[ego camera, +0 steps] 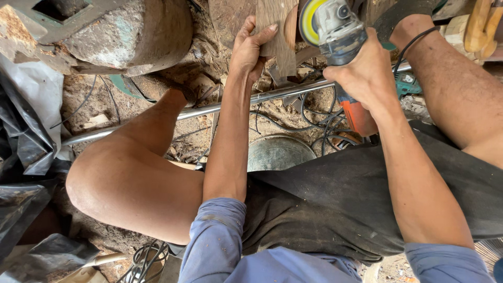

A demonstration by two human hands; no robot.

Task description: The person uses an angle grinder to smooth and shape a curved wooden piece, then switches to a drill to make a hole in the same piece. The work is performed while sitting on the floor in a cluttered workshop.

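Dirt floor point(94, 99) carried a metal pipe point(209, 109), tangled cables point(319, 118), a round metal lid point(277, 153), wood scraps point(97, 120).

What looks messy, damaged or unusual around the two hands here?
The ground is littered with sawdust and wood scraps, and loose black cables tangle beneath the angle grinder in the right hand. The left hand grips a rough wooden piece. A metal pipe lies slanted across the dirt.

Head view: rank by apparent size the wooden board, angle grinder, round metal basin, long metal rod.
1. Metal rod, longest, though thin.
2. Angle grinder in the right hand, and wooden board in the left hand: both partly hidden, unranked.
3. Metal basin: partly covered, unsure.
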